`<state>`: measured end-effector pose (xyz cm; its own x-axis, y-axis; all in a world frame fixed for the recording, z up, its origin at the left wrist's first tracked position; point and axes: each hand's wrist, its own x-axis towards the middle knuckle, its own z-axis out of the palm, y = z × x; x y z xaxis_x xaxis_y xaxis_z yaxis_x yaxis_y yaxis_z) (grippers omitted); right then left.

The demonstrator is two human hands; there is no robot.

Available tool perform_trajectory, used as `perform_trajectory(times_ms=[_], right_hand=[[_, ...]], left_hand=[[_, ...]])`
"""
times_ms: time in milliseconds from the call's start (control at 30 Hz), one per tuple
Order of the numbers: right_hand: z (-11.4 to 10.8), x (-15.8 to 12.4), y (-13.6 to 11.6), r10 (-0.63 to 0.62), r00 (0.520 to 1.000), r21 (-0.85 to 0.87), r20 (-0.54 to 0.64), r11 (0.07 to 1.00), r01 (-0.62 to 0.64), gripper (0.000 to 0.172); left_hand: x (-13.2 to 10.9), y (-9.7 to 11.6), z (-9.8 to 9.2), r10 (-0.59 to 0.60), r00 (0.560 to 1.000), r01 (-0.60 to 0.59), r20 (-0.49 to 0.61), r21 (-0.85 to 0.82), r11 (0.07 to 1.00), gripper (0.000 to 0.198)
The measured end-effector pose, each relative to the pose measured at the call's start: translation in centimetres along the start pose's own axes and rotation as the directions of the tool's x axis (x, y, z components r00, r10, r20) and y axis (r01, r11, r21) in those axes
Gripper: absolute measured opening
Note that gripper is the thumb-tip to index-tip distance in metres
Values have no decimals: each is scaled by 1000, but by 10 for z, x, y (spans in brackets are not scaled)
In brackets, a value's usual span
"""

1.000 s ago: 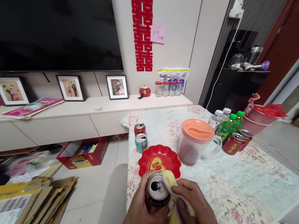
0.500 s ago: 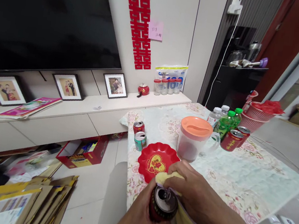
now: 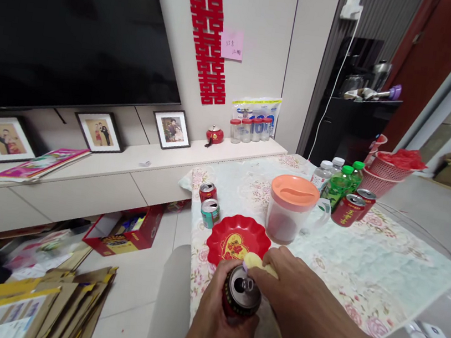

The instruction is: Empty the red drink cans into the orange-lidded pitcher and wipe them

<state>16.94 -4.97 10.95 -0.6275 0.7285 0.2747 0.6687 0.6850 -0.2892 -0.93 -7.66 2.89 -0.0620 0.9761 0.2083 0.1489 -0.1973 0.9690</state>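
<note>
My left hand is wrapped round a dark red can, whose opened top faces up toward me. Pinched in my right hand is a yellow cloth, pressed against the can's top rim; more of the cloth hangs beneath my right forearm. Just beyond the can lies a red scalloped plate with a gold design. A clear pitcher with an orange lid stands behind my right hand. Left of the plate are a teal can and a small red can.
On the flowered tablecloth, green-capped bottles, white-capped bottles and two red cans stand at the right. Pink baskets are behind them. Flattened cardboard and a red box lie on the floor at the left.
Both hands and the can have moved slightly left and up. The cloth has shifted along the can's rim, and less of it shows below my right hand.
</note>
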Motion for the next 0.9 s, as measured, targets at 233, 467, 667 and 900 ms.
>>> perform_trajectory(times_ms=[233, 467, 667, 900], right_hand=[[-22, 15, 2, -104, 980, 73, 167, 993, 92, 32], [-19, 10, -8, -44, 996, -103, 80, 993, 52, 42], [-22, -2, -4, 104, 993, 37, 49, 994, -106, 29], [16, -11, 1, 233, 959, 495, -159, 859, -127, 27]], left_hand=[[0, 8, -4, -67, 982, 88, 175, -115, 989, 61], [-1, -1, 2, -22, 999, 24, 29, -55, 998, 69], [2, -7, 5, -10, 994, 7, -110, -32, 999, 61], [6, -3, -1, -76, 991, 52, -109, -211, 976, 56]])
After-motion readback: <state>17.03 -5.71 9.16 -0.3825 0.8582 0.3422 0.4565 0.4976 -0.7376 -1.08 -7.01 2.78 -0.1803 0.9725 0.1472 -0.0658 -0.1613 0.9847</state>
